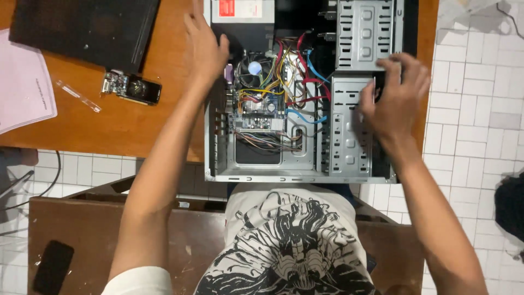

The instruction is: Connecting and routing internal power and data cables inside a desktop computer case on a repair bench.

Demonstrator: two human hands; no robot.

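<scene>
The open grey sheet-metal computer case point(273, 169) lies on its side on the brown wooden table point(109, 125), its near end overhanging the table edge toward the person. It looks heavy and rigid, with thin stamped edges that could cut. The safest holds seem to be the outer frame rails, not the tangle of red, yellow and blue cables point(289, 82) or the fan-topped board inside, which look fragile. The left hand point(204, 46) rests flat with fingers spread along the case's left wall, gripping nothing. The right hand point(396, 95) curls over the perforated drive cage point(349, 125), fingertips hooked on its right edge. A white label with a red block point(240, 10) sits on the power supply. A small black graphics card point(134, 87) lies to the left, near a pink paper sheet point(22, 82).
</scene>
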